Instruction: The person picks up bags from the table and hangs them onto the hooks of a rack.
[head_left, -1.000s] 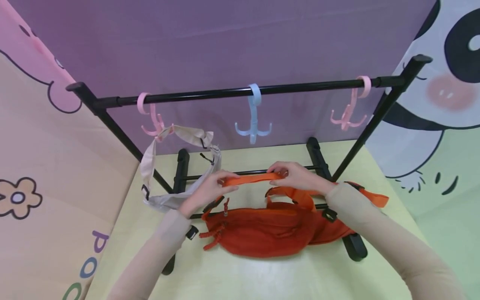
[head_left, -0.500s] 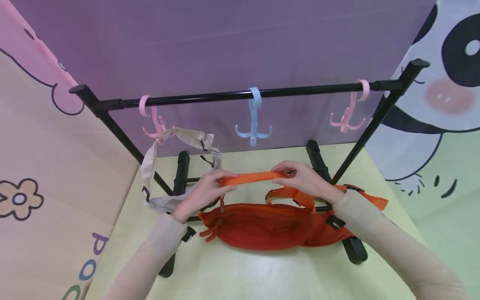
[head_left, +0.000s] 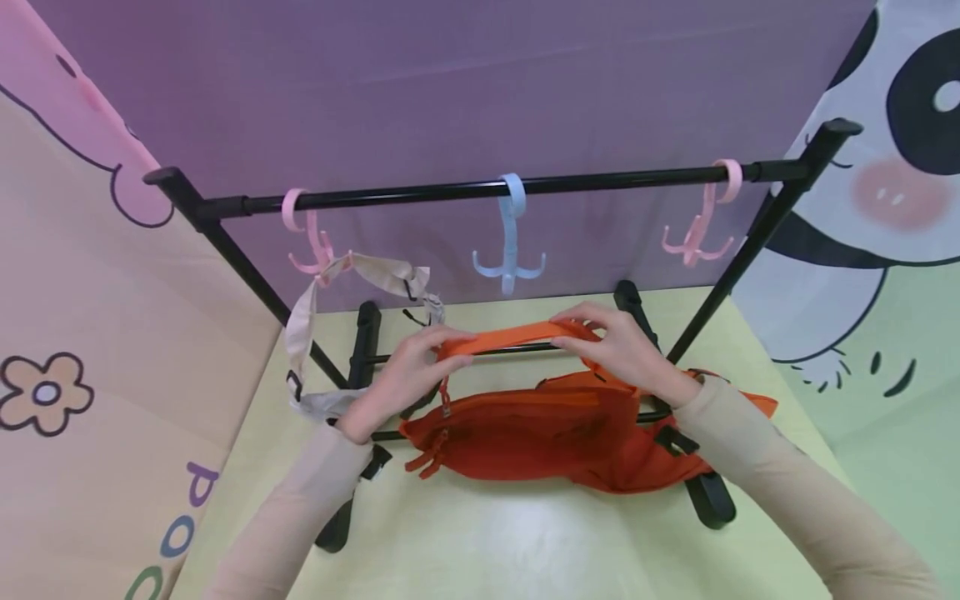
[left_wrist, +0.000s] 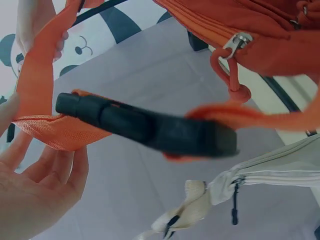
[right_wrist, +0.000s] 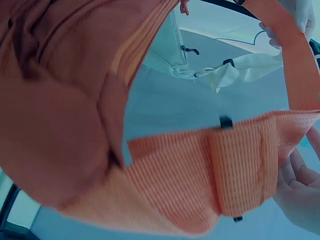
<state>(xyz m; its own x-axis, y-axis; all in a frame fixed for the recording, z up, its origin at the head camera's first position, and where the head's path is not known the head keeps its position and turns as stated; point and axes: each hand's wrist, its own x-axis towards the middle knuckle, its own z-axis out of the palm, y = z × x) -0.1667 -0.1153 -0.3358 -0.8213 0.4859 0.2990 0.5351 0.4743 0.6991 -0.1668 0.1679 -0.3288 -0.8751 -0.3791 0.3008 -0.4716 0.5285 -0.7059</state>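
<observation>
An orange strap [head_left: 517, 336] stretches between the two hands, part of a red-orange waist bag [head_left: 517, 437]. My left hand [head_left: 408, 371] pinches the strap's left part between thumb and fingers. At its right part, my right hand [head_left: 618, 346] pinches it likewise. Below the hands the bag hangs with its zip pulls at the left. In the left wrist view a black buckle [left_wrist: 150, 125] sits on the strap beside the left hand. The right wrist view shows a strap fold with a black slider [right_wrist: 226, 122] near the right hand [right_wrist: 302, 195].
A black rack bar [head_left: 420, 194] spans above the hands. On it hang a pink hook [head_left: 309, 242], a blue hook [head_left: 508, 242] and another pink hook [head_left: 701, 221]. From the left hook hangs a pale bag [head_left: 300, 333]. The rack stands on a light table [head_left: 525, 542].
Both hands have raised the strap slightly, with the right hand moving a little rightward. The orange bag has lifted with it and its lower edge sits higher.
</observation>
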